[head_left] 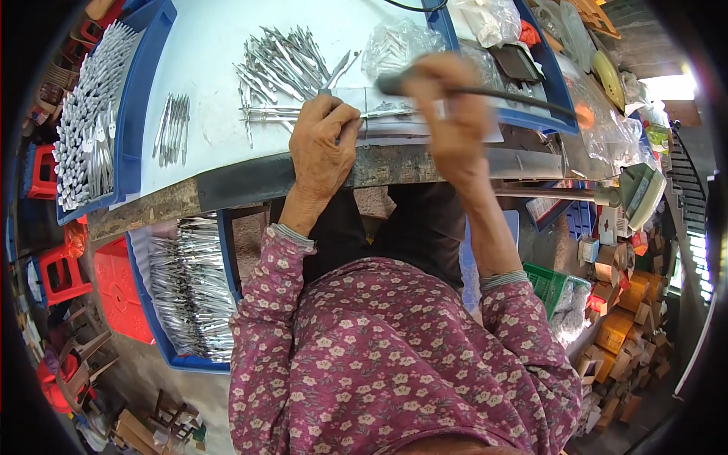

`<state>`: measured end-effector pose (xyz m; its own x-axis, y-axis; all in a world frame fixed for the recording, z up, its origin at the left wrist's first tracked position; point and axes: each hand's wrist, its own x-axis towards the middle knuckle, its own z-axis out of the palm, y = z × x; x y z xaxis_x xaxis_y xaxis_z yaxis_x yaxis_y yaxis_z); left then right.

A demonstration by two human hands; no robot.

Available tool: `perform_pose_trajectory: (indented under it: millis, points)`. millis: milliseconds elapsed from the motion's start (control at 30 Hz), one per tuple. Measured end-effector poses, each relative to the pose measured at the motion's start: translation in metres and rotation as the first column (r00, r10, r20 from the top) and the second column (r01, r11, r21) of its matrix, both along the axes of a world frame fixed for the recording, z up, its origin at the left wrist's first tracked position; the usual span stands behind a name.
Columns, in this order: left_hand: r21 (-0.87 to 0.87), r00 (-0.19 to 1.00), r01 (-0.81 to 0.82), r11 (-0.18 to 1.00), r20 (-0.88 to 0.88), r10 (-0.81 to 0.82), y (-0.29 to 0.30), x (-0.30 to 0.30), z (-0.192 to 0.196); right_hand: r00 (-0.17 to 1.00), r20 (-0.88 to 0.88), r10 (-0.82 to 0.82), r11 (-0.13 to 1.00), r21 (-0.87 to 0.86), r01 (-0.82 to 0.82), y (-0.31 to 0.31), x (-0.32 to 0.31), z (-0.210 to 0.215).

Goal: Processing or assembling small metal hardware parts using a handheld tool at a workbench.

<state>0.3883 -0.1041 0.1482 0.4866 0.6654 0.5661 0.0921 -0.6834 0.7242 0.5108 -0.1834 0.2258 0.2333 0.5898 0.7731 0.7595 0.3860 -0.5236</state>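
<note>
My left hand (322, 144) presses down on thin metal pieces (265, 114) lying across a metal plate (425, 125) at the front edge of the white worktable (205, 53). My right hand (447, 114) is closed around a dark-handled tool (394, 82) with a black cord (523, 102) running off to the right; its tip sits over the plate beside my left fingers. A loose heap of shiny metal tweezers-like parts (284, 64) lies just beyond my left hand.
A small bunch of metal parts (173, 129) lies to the left. Blue trays (95, 114) (189, 292) hold many finished metal pieces. Clear plastic bags (394, 45) sit at the back. Red stools (61, 273), a green crate (550, 284) and cardboard boxes (622, 326) crowd the floor.
</note>
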Motion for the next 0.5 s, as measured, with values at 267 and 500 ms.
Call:
perform_pose_trajectory:
  millis: [267, 500]
  points:
    - [0.027, 1.000, 0.006, 1.000, -0.019, -0.006, 0.000, 0.000, -0.001, 0.970, -0.104, -0.220, 0.834, -0.536, 0.131, -0.014, 0.011, -0.011]
    - [0.018, 0.999, 0.006, 1.000, -0.038, -0.005, 0.001, -0.001, 0.003, 0.965, 0.170, -0.200, 0.904, -0.348, 0.249, -0.017, 0.015, -0.019]
